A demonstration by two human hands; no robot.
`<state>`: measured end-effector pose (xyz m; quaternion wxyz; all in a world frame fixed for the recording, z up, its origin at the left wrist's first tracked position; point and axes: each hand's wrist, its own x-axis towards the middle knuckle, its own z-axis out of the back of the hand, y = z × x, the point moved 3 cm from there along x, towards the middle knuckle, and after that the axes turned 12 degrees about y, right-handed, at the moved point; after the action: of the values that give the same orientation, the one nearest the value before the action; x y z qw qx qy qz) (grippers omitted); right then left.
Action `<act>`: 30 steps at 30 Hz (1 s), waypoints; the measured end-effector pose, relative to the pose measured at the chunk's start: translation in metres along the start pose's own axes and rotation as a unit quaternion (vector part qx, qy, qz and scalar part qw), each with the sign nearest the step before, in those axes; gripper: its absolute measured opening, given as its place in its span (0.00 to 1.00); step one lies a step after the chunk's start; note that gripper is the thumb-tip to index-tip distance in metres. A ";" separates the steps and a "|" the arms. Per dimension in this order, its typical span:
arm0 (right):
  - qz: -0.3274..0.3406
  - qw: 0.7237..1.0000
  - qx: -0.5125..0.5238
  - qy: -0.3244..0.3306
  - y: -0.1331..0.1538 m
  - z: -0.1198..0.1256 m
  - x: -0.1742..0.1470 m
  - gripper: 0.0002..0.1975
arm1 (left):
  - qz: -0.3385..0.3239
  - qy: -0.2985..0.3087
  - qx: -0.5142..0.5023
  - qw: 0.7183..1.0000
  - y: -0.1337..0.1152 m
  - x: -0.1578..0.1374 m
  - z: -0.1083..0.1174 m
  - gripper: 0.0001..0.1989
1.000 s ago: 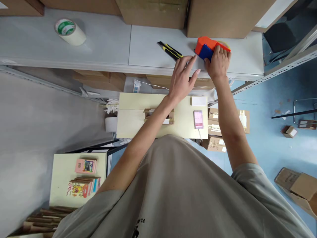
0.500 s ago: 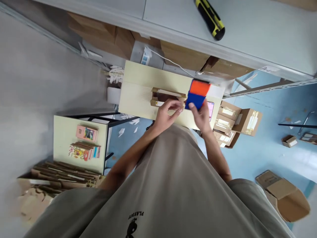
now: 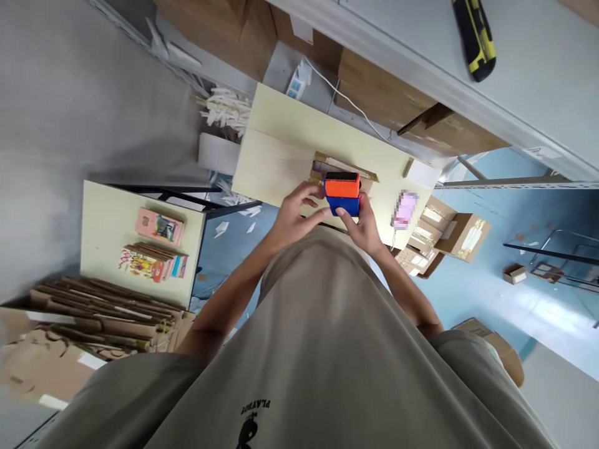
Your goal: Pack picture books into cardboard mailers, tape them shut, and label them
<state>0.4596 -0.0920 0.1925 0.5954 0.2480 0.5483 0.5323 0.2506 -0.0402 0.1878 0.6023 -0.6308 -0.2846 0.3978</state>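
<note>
My right hand (image 3: 367, 226) grips an orange-and-blue plastic device (image 3: 344, 204) with a black ridged upper edge; its exact kind is unclear. The thumb lies across the blue lower front, while most of the fingers are hidden behind. At the device's left side is my left hand (image 3: 299, 215), thumb stretched out and fingers curved apart. Its tips are close to that side; I cannot tell whether they touch. Just beyond the device, an open narrow cardboard box (image 3: 346, 163) lies on the pale table (image 3: 276, 146), partly covered by the device.
A phone (image 3: 405, 209) and a white pad (image 3: 422, 173) lie at the table's right end. Overhead, a shelf (image 3: 412, 37) carries a black-and-yellow box cutter (image 3: 475, 40). Left is a second table (image 3: 110, 218) with books (image 3: 159, 226). Cardboard boxes (image 3: 456, 237) stand right.
The device has moved left and is now in front of the narrow box, turned so its black ridged edge shows. My left thumb and fingers have spread apart. The camera view has tilted.
</note>
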 end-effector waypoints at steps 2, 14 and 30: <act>-0.010 0.999 -0.032 0.033 0.004 0.000 0.000 0.41 | 0.018 0.014 -0.060 0.998 0.004 0.007 0.024 0.25; -0.056 0.976 -0.164 0.131 0.055 -0.012 0.008 0.38 | 0.015 0.039 -0.098 0.994 0.007 0.023 0.088 0.19; -0.282 0.855 -0.379 0.215 0.155 0.041 0.038 0.40 | 0.099 -0.135 -0.194 0.967 0.116 0.027 0.086 0.22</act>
<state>0.4343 0.0024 0.3251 0.6348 -0.2830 0.4649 0.5484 0.1776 0.0153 0.0730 0.3823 -0.7013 -0.3706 0.4741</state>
